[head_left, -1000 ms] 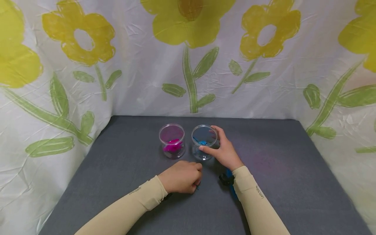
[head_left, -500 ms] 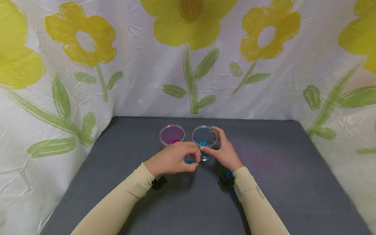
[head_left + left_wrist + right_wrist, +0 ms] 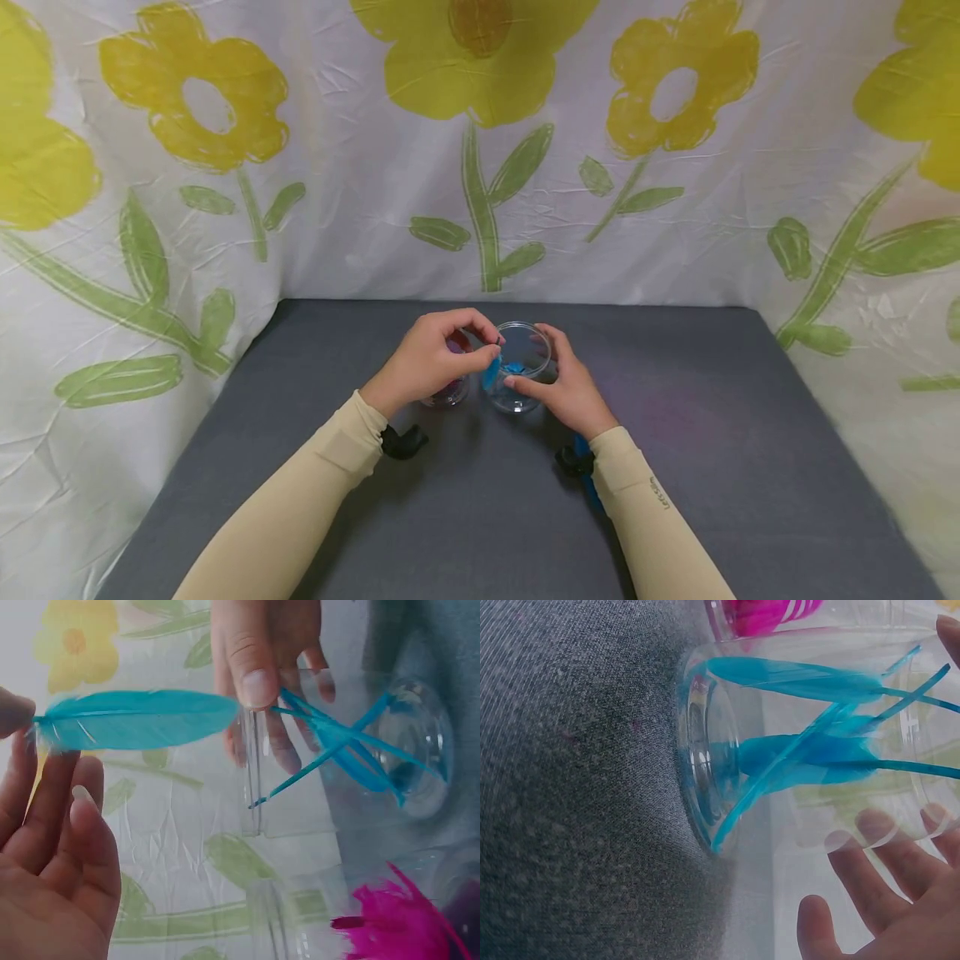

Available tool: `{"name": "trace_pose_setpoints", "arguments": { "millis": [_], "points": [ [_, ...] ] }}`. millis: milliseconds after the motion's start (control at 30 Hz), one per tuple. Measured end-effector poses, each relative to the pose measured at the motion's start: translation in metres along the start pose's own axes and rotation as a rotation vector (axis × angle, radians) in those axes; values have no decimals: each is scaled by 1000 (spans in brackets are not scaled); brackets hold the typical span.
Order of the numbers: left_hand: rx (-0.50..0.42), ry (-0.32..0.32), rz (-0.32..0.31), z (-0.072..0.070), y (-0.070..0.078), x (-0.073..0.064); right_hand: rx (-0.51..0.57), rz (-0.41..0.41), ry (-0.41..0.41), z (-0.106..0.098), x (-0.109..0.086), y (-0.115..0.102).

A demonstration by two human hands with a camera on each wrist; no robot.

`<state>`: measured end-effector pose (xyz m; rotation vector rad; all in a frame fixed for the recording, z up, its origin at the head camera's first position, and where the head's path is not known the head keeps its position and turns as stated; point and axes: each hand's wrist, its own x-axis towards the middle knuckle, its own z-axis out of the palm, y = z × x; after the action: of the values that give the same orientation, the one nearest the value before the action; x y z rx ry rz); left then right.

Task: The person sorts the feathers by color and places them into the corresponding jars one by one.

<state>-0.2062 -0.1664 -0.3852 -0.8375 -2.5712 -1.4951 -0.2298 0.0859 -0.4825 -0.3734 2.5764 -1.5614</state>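
Between thumb and fingertips, my left hand (image 3: 423, 362) pinches a blue feather (image 3: 142, 718) by its quill. The feather hangs tip-down at the mouth of a clear jar (image 3: 517, 403); whether it touches the rim I cannot tell. Thumb and fingers of my right hand (image 3: 576, 396) hold that jar from its right side, upright on the table. Inside it lean several blue feathers (image 3: 810, 761), crossing each other. Left of it stands a second clear jar (image 3: 447, 395) with bright pink feathers (image 3: 390, 922), mostly hidden behind my left hand in the head view.
A dark grey cloth covers the table (image 3: 480, 517). Behind it hangs a white curtain (image 3: 360, 208) printed with yellow flowers. Black straps and mounts (image 3: 403, 442) sit at the wrists.
My left hand has risen from the table with a blue feather and moved up to the right jar's mouth, now covering most of the pink jar. My right hand keeps its hold on the jar.
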Motion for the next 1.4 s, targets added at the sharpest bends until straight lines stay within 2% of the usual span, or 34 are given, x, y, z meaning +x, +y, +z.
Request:
{"name": "trace_pose_setpoints", "arguments": {
  "millis": [233,533,700,833,1000,1400],
  "points": [
    [7,60,-44,2,-1,13,19,8,-7,2,-2,-1],
    [58,125,-9,14,-7,25,30,7,-5,3,-2,-3],
    [130,96,5,24,-12,31,28,17,-8,1,-2,-3],
    [174,62,47,30,-15,33,15,16,-7,0,-1,-2],
    [192,64,67,32,-18,36,12,9,-8,-1,-1,-3],
    [229,65,2,41,-27,39,14,13,-12,-3,-1,-1]
  ]
}}
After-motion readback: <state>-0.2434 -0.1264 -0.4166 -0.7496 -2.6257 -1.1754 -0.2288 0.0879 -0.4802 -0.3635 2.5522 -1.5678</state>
